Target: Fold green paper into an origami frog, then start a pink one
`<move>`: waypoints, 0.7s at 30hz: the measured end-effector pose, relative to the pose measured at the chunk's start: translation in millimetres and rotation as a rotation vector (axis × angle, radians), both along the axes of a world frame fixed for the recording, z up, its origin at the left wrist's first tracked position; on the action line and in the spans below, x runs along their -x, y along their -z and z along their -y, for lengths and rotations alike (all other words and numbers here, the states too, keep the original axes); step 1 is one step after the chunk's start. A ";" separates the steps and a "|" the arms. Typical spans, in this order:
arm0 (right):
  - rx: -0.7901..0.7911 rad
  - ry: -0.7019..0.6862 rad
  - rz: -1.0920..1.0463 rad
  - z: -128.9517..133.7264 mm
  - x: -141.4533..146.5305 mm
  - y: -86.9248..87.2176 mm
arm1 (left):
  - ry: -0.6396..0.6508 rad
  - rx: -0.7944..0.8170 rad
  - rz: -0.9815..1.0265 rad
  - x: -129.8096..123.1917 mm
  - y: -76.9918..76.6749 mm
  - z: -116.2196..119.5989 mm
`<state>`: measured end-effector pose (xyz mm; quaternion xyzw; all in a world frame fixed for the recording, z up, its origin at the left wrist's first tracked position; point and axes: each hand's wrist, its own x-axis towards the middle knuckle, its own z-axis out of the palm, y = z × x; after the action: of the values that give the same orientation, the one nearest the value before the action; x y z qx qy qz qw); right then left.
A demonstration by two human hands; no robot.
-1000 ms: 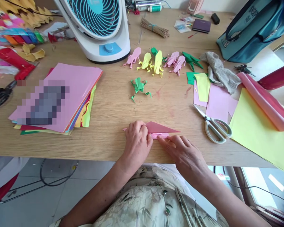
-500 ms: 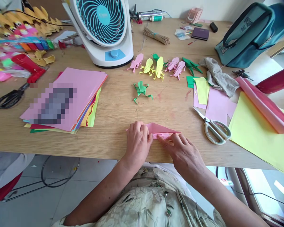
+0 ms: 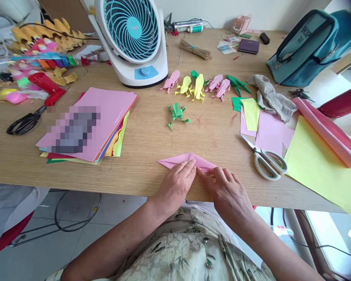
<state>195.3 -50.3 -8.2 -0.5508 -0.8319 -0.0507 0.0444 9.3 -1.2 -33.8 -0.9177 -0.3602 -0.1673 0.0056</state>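
Observation:
A long folded piece of pink origami paper [image 3: 175, 160] lies flat near the table's front edge, pointed at its left end. My left hand [image 3: 175, 181] rests on its middle, fingers stretched out and lying flat along the fold. At the right part of the paper, my right hand [image 3: 226, 187] is closed, with the thumb pressed to its near edge and the other fingers curled over the right end, hiding that tip. Beyond the hands sits a green origami frog [image 3: 177, 113]. Several more folded frogs stand behind it, among them a yellow frog [image 3: 198, 86].
Left of the hands is a stack of coloured paper [image 3: 111, 105] with a blurred patch on top. White-handled scissors [image 3: 266, 158] and paper offcuts [image 3: 269, 128] lie to the right, beside large yellow sheets [image 3: 318, 168]. A fan [image 3: 143, 72] stands at the back.
My left hand has gone from curled fingers gripping the paper to fingers laid flat on it. The paper's left point now shows. My right hand stays at the right part.

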 end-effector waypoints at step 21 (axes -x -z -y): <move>-0.015 -0.268 -0.251 -16.0 -31.7 9.3 | 0.013 -0.031 -0.100 8.4 -6.4 6.0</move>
<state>227.0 -34.2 -17.6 -0.4368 -0.8853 0.0186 0.1581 0.8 -7.3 -27.4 -0.9270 -0.3510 -0.1267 0.0367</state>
